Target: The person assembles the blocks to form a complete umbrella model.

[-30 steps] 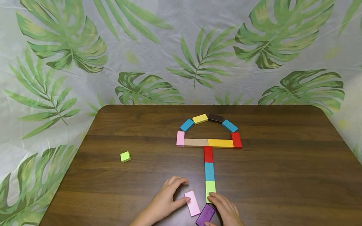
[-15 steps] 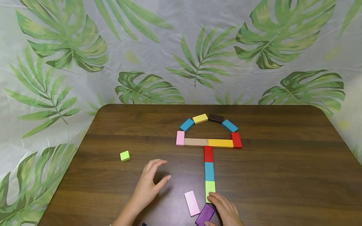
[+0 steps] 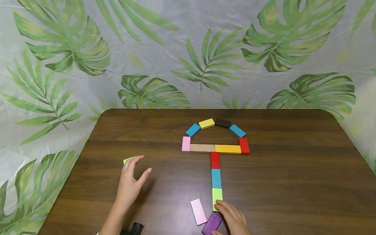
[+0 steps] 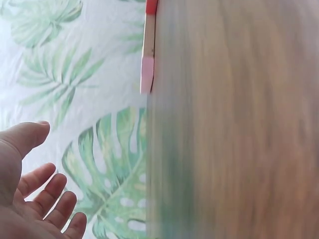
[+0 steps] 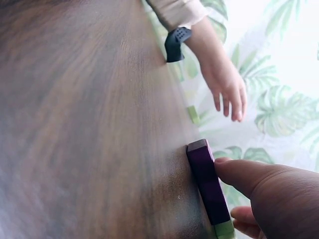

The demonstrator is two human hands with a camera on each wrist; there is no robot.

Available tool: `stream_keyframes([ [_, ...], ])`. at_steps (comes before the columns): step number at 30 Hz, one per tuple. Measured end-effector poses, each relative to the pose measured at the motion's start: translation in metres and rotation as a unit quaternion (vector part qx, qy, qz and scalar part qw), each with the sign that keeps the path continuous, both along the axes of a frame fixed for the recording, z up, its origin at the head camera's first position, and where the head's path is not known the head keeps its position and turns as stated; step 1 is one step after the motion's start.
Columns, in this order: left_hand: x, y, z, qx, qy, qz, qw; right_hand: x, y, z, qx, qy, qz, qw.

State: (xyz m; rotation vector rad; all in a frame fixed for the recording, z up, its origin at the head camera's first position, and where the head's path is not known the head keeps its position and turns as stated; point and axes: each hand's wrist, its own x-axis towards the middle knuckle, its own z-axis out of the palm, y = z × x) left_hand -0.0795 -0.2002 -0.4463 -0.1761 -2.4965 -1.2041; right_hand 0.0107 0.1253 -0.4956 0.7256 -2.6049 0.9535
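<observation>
My left hand [image 3: 130, 184] hovers over the left of the table, thumb and fingers apart and holding nothing. Partly behind its fingertips is a light green cube [image 3: 126, 160]. In the left wrist view the same hand [image 4: 35, 184] shows loosely spread fingers. At the front, my right hand [image 3: 235, 221] rests with its thumb on a purple block [image 3: 212, 225] and its fingertips on a lime block [image 3: 217, 198]. The purple block lies slanted below the lime one, and the right wrist view shows the thumb against it. A pink block [image 3: 198, 212] lies tilted just left of the purple block.
Above the lime block, a blue block [image 3: 216, 178] and a red block [image 3: 215, 160] continue a straight column. It meets a row of a tan block [image 3: 202, 148] and an orange block [image 3: 227, 149], topped by an arch of several blocks. A leaf-patterned cloth [image 3: 190, 48] hangs behind.
My left hand has let go of the pink block and moved left and away to the light green cube. The right hand has stayed on the purple and lime blocks.
</observation>
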Motion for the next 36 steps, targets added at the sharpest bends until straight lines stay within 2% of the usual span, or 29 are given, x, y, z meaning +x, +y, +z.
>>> stream_keyframes([
  [5, -0.003, -0.012, 0.000, -0.011, -0.010, 0.019, 0.9997, 0.000, 0.000, 0.000, 0.002, 0.005, 0.001, 1.0000],
  [10, -0.011, -0.022, -0.003, -0.020, -0.007, 0.049, 0.9986, 0.000, 0.000, -0.001, 0.004, 0.006, 0.001, 1.0000],
  [15, -0.017, -0.032, -0.006, -0.025, -0.038, 0.063, 0.9970, 0.001, 0.001, 0.000, 0.003, 0.002, 0.002, 1.0000],
  [20, -0.022, -0.043, -0.011, -0.034, -0.087, 0.058, 0.9939, 0.001, 0.000, 0.001, 0.004, -0.005, 0.000, 1.0000],
  [27, -0.027, -0.055, -0.018, -0.044, -0.152, 0.054, 0.9859, 0.002, 0.000, 0.001, 0.007, -0.009, -0.002, 0.9999],
  [36, -0.033, -0.064, -0.025, -0.073, -0.181, 0.041, 0.9799, 0.002, 0.001, 0.000, 0.004, -0.020, -0.004, 0.9998],
])
